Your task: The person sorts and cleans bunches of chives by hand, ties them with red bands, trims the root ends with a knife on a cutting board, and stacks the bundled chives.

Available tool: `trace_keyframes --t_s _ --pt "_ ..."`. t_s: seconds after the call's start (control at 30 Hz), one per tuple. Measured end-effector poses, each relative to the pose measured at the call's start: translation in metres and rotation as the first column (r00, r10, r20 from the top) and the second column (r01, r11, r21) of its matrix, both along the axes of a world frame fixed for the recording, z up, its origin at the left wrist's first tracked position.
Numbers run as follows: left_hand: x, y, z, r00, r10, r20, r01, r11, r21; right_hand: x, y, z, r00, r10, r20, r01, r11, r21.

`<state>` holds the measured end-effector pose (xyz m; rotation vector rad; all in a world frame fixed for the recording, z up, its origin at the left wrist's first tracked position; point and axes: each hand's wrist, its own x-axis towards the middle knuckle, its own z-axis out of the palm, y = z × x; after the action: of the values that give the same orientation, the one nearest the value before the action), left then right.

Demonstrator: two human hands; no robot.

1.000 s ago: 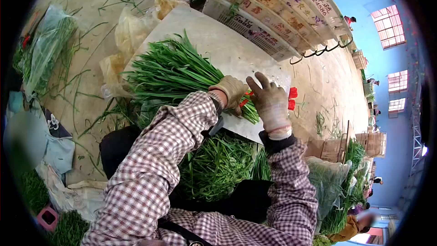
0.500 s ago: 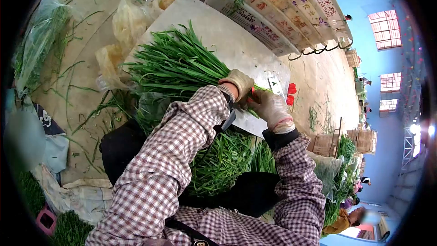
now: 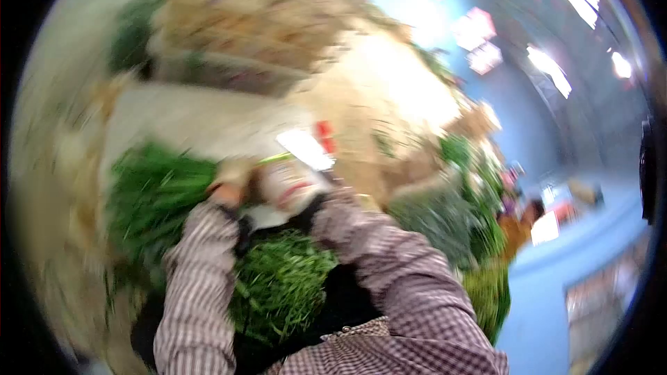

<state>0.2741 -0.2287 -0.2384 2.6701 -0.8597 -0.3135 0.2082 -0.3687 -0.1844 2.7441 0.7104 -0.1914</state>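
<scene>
Loose greens (image 3: 281,285) lie nearest, between the sleeves. Beyond, the left hand (image 3: 235,172) is wrapped around the stem end of a leafy bunch (image 3: 156,194) on the pale board (image 3: 180,114). The right hand (image 3: 283,184) is just beside it, too blurred to tell its grip. Stacked crates (image 3: 236,21) stand farther off
</scene>
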Motion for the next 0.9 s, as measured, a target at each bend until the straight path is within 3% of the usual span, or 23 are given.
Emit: trace_keyframes --t_s 0.03,0.07,0.1,0.17,0.23,0.37,0.4,0.43,0.5,0.57,0.6,0.63,0.7,0.77,0.8,0.83,0.87,0.9 --pt "-0.012 0.008 0.032 1.000 0.007 -0.009 -0.007 1.000 -0.001 -0.007 0.020 0.018 0.989 -0.145 0.027 0.147 0.988 -0.052" --pt "0.003 -0.003 0.002 0.998 0.065 0.010 -0.065 0.997 -0.050 -0.006 0.041 0.032 0.962 -0.271 0.042 0.273 0.958 -0.086" --pt "0.010 -0.009 -0.002 0.999 0.036 -0.001 -0.035 0.998 0.058 0.002 0.043 0.034 0.958 -0.285 -0.026 0.277 0.945 -0.177" --pt "0.022 -0.012 -0.040 0.996 0.032 0.078 -0.037 0.997 0.065 0.007 0.044 0.028 0.958 -0.272 -0.090 0.259 0.956 -0.134" --pt "0.006 -0.008 -0.012 0.993 0.009 0.121 -0.020 0.996 0.086 0.001 0.040 0.022 0.973 -0.227 -0.048 0.226 0.974 -0.026" --pt "-0.027 -0.005 0.022 0.979 0.057 0.193 -0.079 0.991 0.108 -0.007 0.028 0.002 0.812 -0.532 -0.240 0.575 0.798 0.179" --pt "-0.004 -0.023 -0.035 0.956 0.228 0.182 -0.247 0.965 0.088 -0.014 0.015 -0.007 0.956 -0.255 -0.141 0.281 0.938 0.205" --pt "-0.009 -0.028 -0.036 0.925 0.330 0.189 -0.347 0.936 0.064 -0.005 0.001 -0.041 0.884 -0.417 -0.213 0.467 0.749 0.470" --pt "-0.035 -0.025 0.006 0.919 0.354 0.174 -0.375 0.922 0.101 0.013 -0.011 -0.076 0.820 -0.447 -0.357 0.572 0.621 0.536" --pt "-0.054 0.011 0.054 0.956 0.294 0.015 -0.295 0.953 0.074 0.034 -0.023 -0.114 0.745 -0.472 -0.472 0.665 0.462 0.587" --pt "-0.059 0.021 0.067 0.963 0.260 -0.065 -0.256 0.965 0.060 0.043 -0.029 -0.131 0.773 -0.447 -0.450 0.631 0.468 0.619" --pt "-0.045 0.043 0.036 0.934 0.302 -0.189 -0.316 0.948 -0.047 0.041 -0.026 -0.123 0.798 -0.433 -0.419 0.598 0.484 0.639" --pt "-0.047 0.058 0.011 0.907 0.362 -0.215 -0.390 0.915 -0.103 0.038 -0.021 -0.108 0.844 -0.403 -0.355 0.529 0.514 0.675" --pt "-0.083 0.049 0.059 0.823 0.429 -0.373 -0.489 0.868 -0.081 0.043 -0.005 -0.081 0.913 -0.378 -0.154 0.389 0.695 0.605" --pt "-0.095 0.046 0.048 0.825 0.399 -0.400 -0.529 0.794 -0.299 0.046 0.009 -0.064 0.922 -0.381 -0.072 0.363 0.780 0.510" --pt "-0.104 0.040 0.008 0.825 0.383 -0.416 -0.558 0.666 -0.495 0.054 0.029 -0.044 0.935 -0.355 0.007 0.322 0.855 0.407" --pt "-0.084 0.038 -0.119 0.948 0.313 -0.054 -0.282 0.752 -0.596 0.060 0.047 -0.018 0.971 -0.237 0.026 0.215 0.917 0.335" --pt "-0.100 0.033 -0.092 0.923 0.358 -0.143 -0.366 0.698 -0.616 0.039 0.072 0.032 0.975 -0.041 0.220 -0.002 0.982 0.191"
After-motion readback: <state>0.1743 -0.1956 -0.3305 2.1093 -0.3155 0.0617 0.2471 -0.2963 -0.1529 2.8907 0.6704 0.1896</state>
